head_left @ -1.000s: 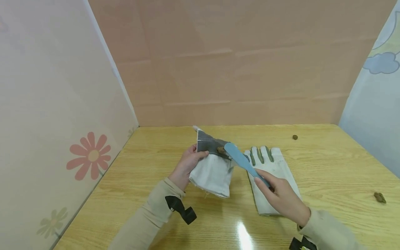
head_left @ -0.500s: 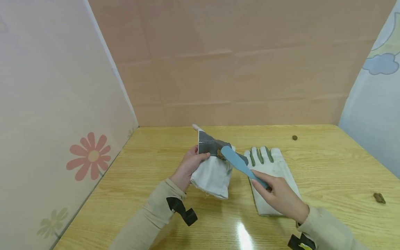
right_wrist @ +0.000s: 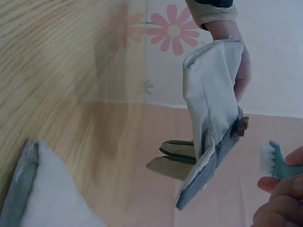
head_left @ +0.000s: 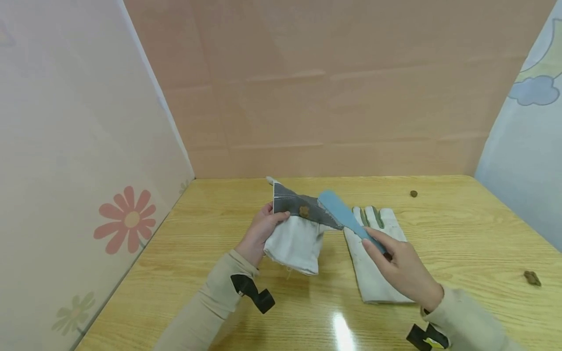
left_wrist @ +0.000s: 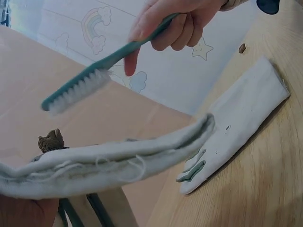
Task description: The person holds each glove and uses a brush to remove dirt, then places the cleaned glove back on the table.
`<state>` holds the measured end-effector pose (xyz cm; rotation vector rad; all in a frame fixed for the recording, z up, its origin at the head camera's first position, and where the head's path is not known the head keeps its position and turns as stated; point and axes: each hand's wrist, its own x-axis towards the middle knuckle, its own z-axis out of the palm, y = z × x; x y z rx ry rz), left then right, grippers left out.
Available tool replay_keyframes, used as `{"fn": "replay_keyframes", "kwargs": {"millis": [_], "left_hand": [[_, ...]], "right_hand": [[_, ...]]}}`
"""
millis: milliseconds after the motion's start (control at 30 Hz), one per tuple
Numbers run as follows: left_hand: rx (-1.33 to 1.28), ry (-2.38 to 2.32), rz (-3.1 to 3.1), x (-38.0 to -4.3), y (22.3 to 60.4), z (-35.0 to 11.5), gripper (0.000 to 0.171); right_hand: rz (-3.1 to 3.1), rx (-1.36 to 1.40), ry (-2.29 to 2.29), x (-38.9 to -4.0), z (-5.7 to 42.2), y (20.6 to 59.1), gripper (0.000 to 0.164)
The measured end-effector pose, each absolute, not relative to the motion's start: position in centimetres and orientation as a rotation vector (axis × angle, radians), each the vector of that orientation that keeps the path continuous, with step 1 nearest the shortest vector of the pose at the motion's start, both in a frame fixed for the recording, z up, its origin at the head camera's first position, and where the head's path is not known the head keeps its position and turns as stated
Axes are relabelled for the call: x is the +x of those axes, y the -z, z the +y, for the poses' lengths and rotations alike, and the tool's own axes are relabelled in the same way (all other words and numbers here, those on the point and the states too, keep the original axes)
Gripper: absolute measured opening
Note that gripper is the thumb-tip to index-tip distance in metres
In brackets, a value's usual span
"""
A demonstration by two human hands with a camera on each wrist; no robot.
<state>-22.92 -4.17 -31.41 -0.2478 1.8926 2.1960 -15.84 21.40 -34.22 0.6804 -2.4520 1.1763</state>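
Note:
A white work glove with a grey-blue band [head_left: 293, 243] is gripped by my left hand [head_left: 259, 233] above the table, thumb on top near the band. On that band sits a small brown clump [head_left: 304, 211]. My right hand [head_left: 406, 268] holds a blue brush [head_left: 340, 210] by its handle. In the left wrist view the white bristles [left_wrist: 80, 90] face down, apart from the clump and the glove. A second white glove with green between its fingers [head_left: 373, 278] lies flat on the table, partly behind the brush and right hand.
Brown clumps lie on the wooden table [head_left: 184, 292]: a small one [head_left: 413, 193] at the back right and a larger one [head_left: 532, 278] near the right side. A pinkish-brown backdrop [head_left: 333, 97] stands behind, with patterned walls at both sides.
The brush first shifts slightly left over the clump, then lifts away up and to the right, leaving the clump uncovered. The held glove has moved slightly left.

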Motion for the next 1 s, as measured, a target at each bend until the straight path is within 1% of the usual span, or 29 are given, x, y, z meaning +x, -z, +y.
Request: {"fn": "replay_keyframes", "kwargs": {"millis": [133, 233, 400, 633, 1000], "left_hand": [[-0.217, -2.195, 1.879, -22.6, 31.2, -4.0, 0.047], [-0.169, -2.196, 1.843, -22.4, 31.2, -3.9, 0.047], [-0.132, -2.183, 1.819, -22.2, 31.3, -3.7, 0.046], [-0.158, -2.17, 1.846, -22.2, 31.3, -3.6, 0.047], [-0.156, -2.207, 1.836, -22.2, 31.0, -3.7, 0.043]], "right_hand": [[-2.392, 0.831, -1.126, -16.0, 20.6, 34.5, 0.031], [-2.361, 0.878, -1.114, -16.2, 20.1, 34.8, 0.032], [-2.368, 0.863, -1.099, -16.4, 20.0, 35.1, 0.032], [-2.397, 0.846, -1.064, -16.7, 20.1, 35.2, 0.032], [-2.48, 0.805, -1.138, -16.4, 20.2, 35.3, 0.031]]}}
